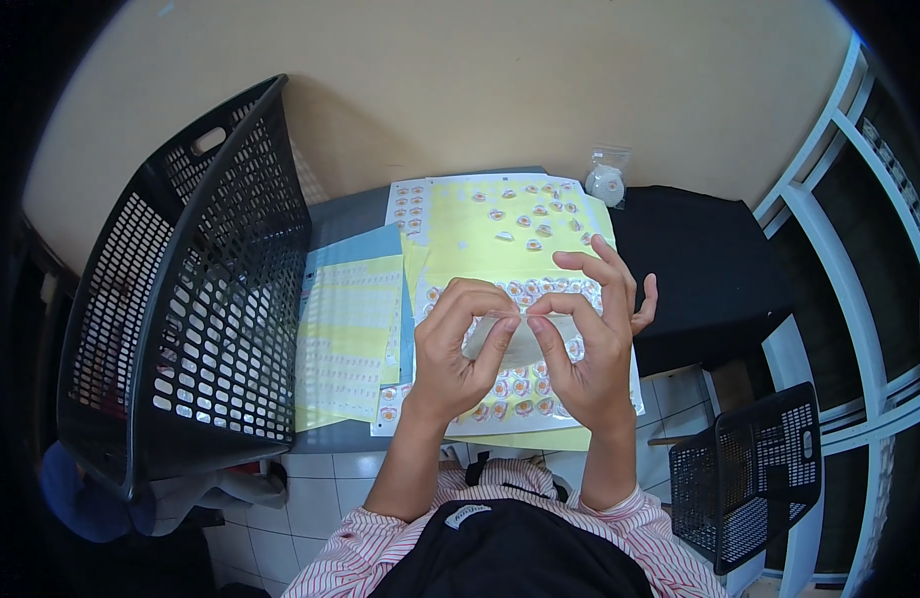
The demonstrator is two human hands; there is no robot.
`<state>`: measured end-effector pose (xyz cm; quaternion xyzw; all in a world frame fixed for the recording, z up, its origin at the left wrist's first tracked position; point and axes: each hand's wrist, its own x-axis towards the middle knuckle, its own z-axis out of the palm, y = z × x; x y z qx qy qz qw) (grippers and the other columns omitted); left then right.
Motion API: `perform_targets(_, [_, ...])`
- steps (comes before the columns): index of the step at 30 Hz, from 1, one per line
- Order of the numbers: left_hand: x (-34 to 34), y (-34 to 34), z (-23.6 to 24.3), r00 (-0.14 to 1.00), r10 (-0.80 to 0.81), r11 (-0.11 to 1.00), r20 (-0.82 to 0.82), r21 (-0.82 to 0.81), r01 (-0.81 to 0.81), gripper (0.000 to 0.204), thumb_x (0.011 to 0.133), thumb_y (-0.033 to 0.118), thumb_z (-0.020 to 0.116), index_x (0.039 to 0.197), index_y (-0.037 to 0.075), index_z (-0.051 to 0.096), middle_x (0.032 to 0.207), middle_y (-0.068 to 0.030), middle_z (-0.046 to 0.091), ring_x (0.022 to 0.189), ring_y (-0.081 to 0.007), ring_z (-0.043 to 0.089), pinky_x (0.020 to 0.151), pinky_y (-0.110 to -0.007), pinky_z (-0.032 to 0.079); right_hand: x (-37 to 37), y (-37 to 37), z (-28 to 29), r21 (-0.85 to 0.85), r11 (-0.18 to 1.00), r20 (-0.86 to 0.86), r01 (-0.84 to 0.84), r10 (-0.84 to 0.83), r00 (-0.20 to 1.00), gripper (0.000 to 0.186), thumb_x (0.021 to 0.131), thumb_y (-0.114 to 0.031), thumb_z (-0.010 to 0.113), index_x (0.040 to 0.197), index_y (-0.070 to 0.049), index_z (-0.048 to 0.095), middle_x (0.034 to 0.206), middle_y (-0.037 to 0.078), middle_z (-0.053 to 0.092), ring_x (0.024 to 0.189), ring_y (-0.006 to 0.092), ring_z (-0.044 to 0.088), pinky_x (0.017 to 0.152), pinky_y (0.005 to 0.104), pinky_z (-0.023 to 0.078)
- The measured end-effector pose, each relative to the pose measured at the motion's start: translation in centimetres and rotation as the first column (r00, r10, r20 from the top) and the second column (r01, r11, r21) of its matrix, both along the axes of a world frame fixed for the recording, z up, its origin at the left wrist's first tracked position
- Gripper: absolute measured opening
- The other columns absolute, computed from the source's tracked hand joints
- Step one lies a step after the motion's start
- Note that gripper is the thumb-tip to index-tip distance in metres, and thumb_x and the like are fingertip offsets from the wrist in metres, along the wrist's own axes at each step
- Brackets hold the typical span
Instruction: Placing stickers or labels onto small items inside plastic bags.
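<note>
Pinches clear bag (pixel 521 351) by its top edge with left hand (pixel 454 349) and right hand (pixel 592 351); looks light, limp, slippery, best gripped at the rim.

Left hand (pixel 454 349), right hand (pixel 596 351), both pinching clear plastic (pixel 521 349)

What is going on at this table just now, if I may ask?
A person's left hand and right hand pinch what looks like a small, translucent plastic bag near its upper edge. It is held above a large yellow-and-white sheet bearing small orange-and-white pieces, scattered toward the far end and in dense rows nearer. A tall black perforated plastic basket stands to the left.
</note>
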<state>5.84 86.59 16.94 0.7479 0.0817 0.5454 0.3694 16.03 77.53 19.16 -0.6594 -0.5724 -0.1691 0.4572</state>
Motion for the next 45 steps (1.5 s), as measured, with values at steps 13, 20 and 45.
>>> perform_targets(13, [2.5,-1.0,-0.1,0.984,-0.172,0.985,-0.044,-0.002,0.172,0.009,0.073,-0.003,0.056,0.080,-0.001,0.050,0.080,-0.0111,0.053,0.075,-0.0160,0.051,0.069,-0.024,0.040,1.8,-1.3,-0.7,0.117,0.990,0.034,0.074,-0.079,0.996,0.007,0.068,-0.011,0.062,0.070,-0.017,0.058,0.091,-0.001,0.050,0.114,0.0247,0.037,0.097,0.0461,-0.002])
perform_targets(20, [4.5,-2.5,-0.5,0.995,-0.078,0.992,0.064,-0.092,0.084,0.008,0.073,-0.002,0.056,0.080,0.000,0.051,0.077,-0.0096,0.054,0.072,-0.0165,0.053,0.065,-0.026,0.042,4.1,-2.2,-1.0,0.225,0.973,-0.219,-0.043,0.094,0.971,0.035,0.067,-0.010,0.065,0.100,-0.010,0.053,0.100,0.010,0.048,0.114,0.0262,0.037,0.097,0.0418,0.015])
perform_targets(45, [9.9,-6.2,-1.1,0.960,-0.196,0.930,0.201,-0.272,0.247,0.033,0.071,-0.006,0.059,0.093,0.004,0.037,0.080,-0.0076,0.054,0.074,-0.0089,0.053,0.064,-0.020,0.043,9.4,-4.6,-2.2,0.316,0.912,-0.486,-0.261,0.392,0.781,0.060,0.066,-0.002,0.066,0.118,0.003,0.037,0.072,0.005,0.063,0.073,0.0088,0.058,0.078,0.0249,0.036])
